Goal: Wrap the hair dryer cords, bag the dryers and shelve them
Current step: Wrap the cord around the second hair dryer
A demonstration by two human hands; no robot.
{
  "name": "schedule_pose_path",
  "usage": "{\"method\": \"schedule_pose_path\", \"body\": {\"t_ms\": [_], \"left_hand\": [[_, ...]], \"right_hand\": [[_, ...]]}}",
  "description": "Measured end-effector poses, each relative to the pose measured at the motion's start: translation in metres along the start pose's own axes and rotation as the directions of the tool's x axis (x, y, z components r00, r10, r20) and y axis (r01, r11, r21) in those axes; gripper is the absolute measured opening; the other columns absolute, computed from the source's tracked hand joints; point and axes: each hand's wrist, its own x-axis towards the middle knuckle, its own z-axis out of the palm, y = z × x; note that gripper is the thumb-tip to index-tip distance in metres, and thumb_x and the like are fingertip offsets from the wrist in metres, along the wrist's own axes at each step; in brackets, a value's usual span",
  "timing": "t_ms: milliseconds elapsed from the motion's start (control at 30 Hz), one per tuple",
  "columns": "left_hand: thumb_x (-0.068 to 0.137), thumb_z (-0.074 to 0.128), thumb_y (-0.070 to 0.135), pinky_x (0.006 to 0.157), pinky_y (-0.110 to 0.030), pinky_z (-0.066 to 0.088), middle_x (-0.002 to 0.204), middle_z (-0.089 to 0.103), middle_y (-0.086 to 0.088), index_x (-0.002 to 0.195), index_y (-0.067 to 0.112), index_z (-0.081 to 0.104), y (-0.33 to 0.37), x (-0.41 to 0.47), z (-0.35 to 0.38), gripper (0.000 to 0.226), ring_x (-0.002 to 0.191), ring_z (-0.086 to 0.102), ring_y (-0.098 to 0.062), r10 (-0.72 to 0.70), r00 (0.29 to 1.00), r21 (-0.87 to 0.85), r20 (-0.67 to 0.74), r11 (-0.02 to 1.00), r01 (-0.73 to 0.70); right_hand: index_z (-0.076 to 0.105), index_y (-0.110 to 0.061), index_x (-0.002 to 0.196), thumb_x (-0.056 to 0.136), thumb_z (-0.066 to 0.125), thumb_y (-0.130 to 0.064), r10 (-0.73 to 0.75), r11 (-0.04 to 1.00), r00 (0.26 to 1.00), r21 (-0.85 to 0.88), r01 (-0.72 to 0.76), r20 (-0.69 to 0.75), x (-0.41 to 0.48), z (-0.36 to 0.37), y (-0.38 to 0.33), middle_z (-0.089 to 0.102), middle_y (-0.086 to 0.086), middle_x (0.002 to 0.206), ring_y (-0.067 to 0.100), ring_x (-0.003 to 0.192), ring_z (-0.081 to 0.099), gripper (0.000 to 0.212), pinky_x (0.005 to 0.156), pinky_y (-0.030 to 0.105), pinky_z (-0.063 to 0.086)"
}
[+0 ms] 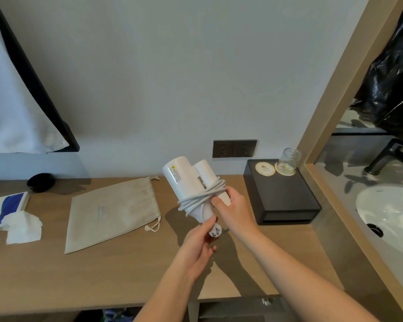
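head view, from where i stand: the left hand (pixel 199 240) has its fingers pinched narrow on the plug (pixel 214 231), thumb and forefinger closed on its white body with the prongs facing down and out. the right hand (pixel 233 209) is wrapped around the folded handle of the hair dryer (pixel 184 180), thumb pressing across the coils of the cord (pixel 203 196) so they don't slip loose. that looks like the reason for the split: one hand clamps the bundle, the other keeps the free end taut, probably to tuck it under a loop.

the cord goes several turns around barrel and handle together, binding them into one compact white bundle, held up in the air above the wooden counter (pixel 126 270), not resting on it.

taking the dryer as the landmark: the cloth drawstring bag (pixel 112 210) lies flat on the counter just to its left, mouth toward the wall, likely laid ready to receive it. further left of the dryer sit crumpled tissues (pixel 23 226), a blue and white box (pixel 8 208) and a small black bowl (pixel 41 181). right of the dryer stands a black tray box (pixel 284 201) with an upturned glass (pixel 289 160) on a coaster. behind the dryer, on the wall, is a double socket (pixel 234 148).

wrapping seems nearly done; bagging is not yet begun.
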Motion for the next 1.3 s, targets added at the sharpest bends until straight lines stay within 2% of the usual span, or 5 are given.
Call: {"method": "schedule_pose_path", "body": {"t_ms": [133, 333, 700, 933, 1300], "left_hand": [[0.084, 0.062, 0.006, 0.05, -0.024, 0.042, 0.076, 0.059, -0.004, 0.097, 0.01, 0.06, 0.002, 0.005, -0.001, 0.014, 0.066, 0.054, -0.013, -0.081, 0.996, -0.021, -0.043, 0.997, 0.081], [0.087, 0.046, -0.01, 0.049, -0.023, 0.049, 0.096, 0.059, -0.017, 0.105, -0.001, 0.056, 0.003, 0.007, -0.009, 0.022, 0.062, 0.063, -0.017, -0.12, 0.992, -0.095, -0.023, 0.988, 0.118], [0.09, 0.051, -0.005, 0.053, -0.019, 0.05, 0.091, 0.066, -0.016, 0.114, -0.007, 0.06, 0.009, 0.001, -0.035, 0.026, 0.06, 0.058, -0.012, -0.21, 0.976, 0.323, -0.055, 0.921, 0.216], [0.091, 0.046, -0.002, 0.054, -0.022, 0.037, 0.086, 0.069, -0.007, 0.103, 0.02, 0.056, 0.01, 0.0, -0.039, 0.027, 0.06, 0.052, -0.008, -0.116, 0.993, 0.583, -0.028, 0.805, 0.11], [0.086, 0.041, -0.011, 0.049, -0.013, 0.04, 0.077, 0.06, -0.004, 0.113, 0.005, 0.047, -0.008, 0.034, -0.058, 0.032, 0.054, 0.049, -0.005, -0.034, 0.995, 0.726, -0.093, 0.682, 0.091]], "right_hand": [[0.062, -0.02, 0.105, 0.091, 0.063, -0.019, 0.013, 0.999, 0.999, 0.031, -0.014, 0.037, -0.001, 0.005, 0.011, 0.067, -0.007, 0.093, 0.002, 0.082, 0.06, 0.015, 0.066, 0.016, 0.045], [0.062, -0.021, 0.107, 0.089, 0.065, -0.018, 0.032, 0.999, 0.998, 0.025, -0.034, 0.058, 0.004, 0.009, 0.026, 0.067, -0.008, 0.095, 0.005, 0.086, 0.062, 0.019, 0.068, 0.017, 0.047], [0.061, -0.02, 0.102, 0.091, 0.063, -0.027, 0.18, 0.984, 0.98, -0.017, -0.179, 0.084, 0.011, 0.021, 0.067, 0.065, -0.005, 0.092, 0.011, 0.083, 0.062, 0.014, 0.062, 0.018, 0.045], [0.063, -0.021, 0.091, 0.088, 0.058, -0.039, 0.28, 0.956, 0.96, -0.094, -0.278, 0.005, 0.019, 0.026, 0.093, 0.067, 0.001, 0.081, 0.019, 0.073, 0.062, 0.019, 0.06, 0.034, 0.049], [0.062, -0.015, 0.097, 0.09, 0.058, -0.037, 0.397, 0.913, 0.914, -0.065, -0.403, -0.088, 0.019, 0.032, 0.136, 0.066, 0.006, 0.084, 0.018, 0.071, 0.06, 0.024, 0.058, 0.03, 0.045]]}}
